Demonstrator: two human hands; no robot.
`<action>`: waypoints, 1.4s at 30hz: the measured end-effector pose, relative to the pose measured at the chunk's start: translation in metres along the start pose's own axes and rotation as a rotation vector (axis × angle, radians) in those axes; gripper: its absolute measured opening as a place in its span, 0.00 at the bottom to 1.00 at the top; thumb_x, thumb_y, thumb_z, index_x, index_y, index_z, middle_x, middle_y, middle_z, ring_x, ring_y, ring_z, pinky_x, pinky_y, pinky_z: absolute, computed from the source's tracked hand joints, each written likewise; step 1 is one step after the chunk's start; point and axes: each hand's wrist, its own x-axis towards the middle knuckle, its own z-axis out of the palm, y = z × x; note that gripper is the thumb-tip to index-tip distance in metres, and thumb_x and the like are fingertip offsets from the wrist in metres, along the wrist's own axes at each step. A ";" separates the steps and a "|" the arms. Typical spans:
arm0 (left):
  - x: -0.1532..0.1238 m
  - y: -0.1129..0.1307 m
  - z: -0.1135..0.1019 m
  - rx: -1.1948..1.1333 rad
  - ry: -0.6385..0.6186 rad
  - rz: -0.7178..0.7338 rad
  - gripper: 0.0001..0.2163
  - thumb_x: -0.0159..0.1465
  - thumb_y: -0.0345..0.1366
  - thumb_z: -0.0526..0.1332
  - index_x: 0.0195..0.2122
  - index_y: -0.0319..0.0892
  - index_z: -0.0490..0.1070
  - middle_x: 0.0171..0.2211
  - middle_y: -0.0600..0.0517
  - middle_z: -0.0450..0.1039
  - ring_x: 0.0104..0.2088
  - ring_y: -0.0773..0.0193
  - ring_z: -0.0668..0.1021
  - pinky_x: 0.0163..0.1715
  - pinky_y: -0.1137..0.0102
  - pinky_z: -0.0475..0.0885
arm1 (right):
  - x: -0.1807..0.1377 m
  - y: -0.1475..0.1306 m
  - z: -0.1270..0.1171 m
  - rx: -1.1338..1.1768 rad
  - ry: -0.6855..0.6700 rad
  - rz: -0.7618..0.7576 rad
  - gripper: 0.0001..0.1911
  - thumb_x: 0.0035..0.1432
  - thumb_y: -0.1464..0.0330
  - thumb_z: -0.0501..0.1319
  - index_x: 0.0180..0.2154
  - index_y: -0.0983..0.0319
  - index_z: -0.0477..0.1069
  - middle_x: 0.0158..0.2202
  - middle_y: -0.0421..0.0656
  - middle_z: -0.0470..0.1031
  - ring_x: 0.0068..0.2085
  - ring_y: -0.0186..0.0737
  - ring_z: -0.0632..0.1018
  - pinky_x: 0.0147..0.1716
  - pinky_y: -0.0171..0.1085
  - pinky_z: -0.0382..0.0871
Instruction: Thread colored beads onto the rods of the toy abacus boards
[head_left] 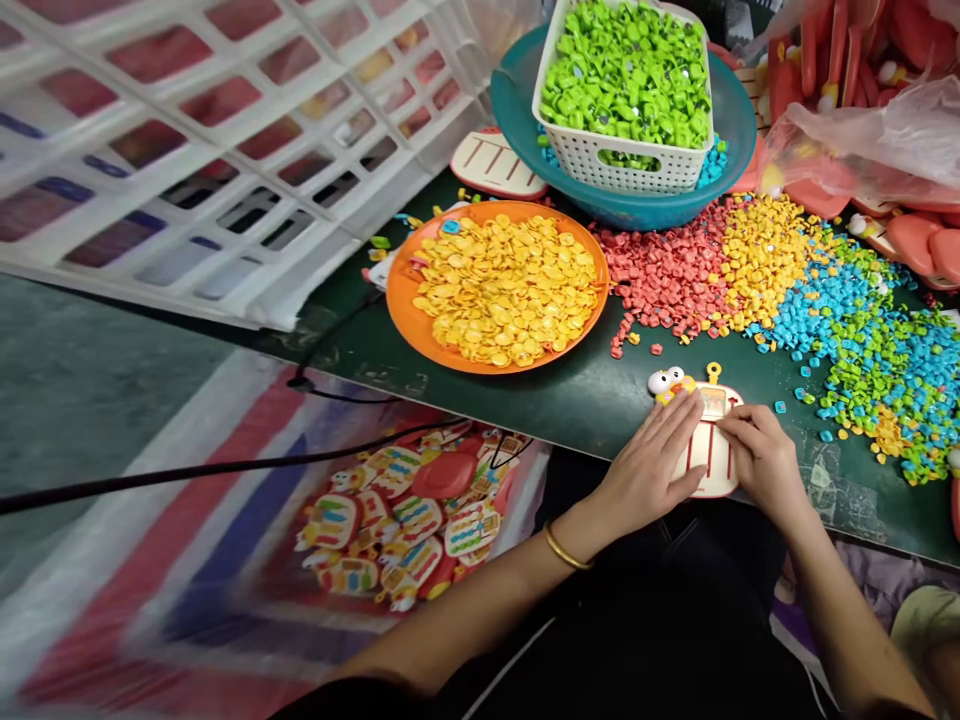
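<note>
A cream toy board (721, 462) with red grooves and a red rim lies at the table's front edge. At its top are a duck-like head with bulging white eyes (666, 380), a small window and a yellow loop (713, 372). My left hand (656, 460) lies over the board's left side, fingers stretched out and thumb on the grooved face. On the right side, my right hand (769, 465) is closed, thumb and fingertips pinched just below the window. Whatever is between those fingertips is hidden.
Beyond sit an orange plate of yellow pieces (394, 285) and a white basket (555, 150) of green pieces in a blue bowl (517, 95). Loose colored pieces (675, 280) spread rightward. A white crate (277, 290) stands left; below, a striped bag (247, 560) holds toys.
</note>
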 end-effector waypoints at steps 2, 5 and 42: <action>0.001 -0.001 0.001 -0.015 0.013 0.016 0.36 0.72 0.46 0.51 0.72 0.39 0.29 0.72 0.37 0.44 0.72 0.50 0.51 0.68 0.50 0.54 | 0.001 -0.006 0.007 0.052 -0.019 -0.088 0.15 0.65 0.73 0.53 0.41 0.56 0.78 0.40 0.45 0.77 0.44 0.41 0.77 0.45 0.41 0.73; 0.003 -0.003 0.000 -0.016 0.034 0.028 0.38 0.72 0.45 0.53 0.72 0.36 0.28 0.72 0.34 0.41 0.72 0.49 0.49 0.68 0.50 0.55 | 0.031 -0.003 0.012 0.100 -0.008 -0.112 0.15 0.65 0.72 0.53 0.41 0.56 0.78 0.40 0.44 0.78 0.43 0.41 0.78 0.46 0.41 0.73; 0.004 0.007 0.015 0.035 0.396 -0.024 0.19 0.66 0.33 0.57 0.58 0.37 0.67 0.44 0.42 0.72 0.48 0.54 0.75 0.50 0.58 0.75 | 0.046 -0.013 0.015 0.107 -0.090 -0.061 0.20 0.66 0.71 0.49 0.50 0.54 0.76 0.44 0.46 0.77 0.46 0.43 0.77 0.48 0.44 0.73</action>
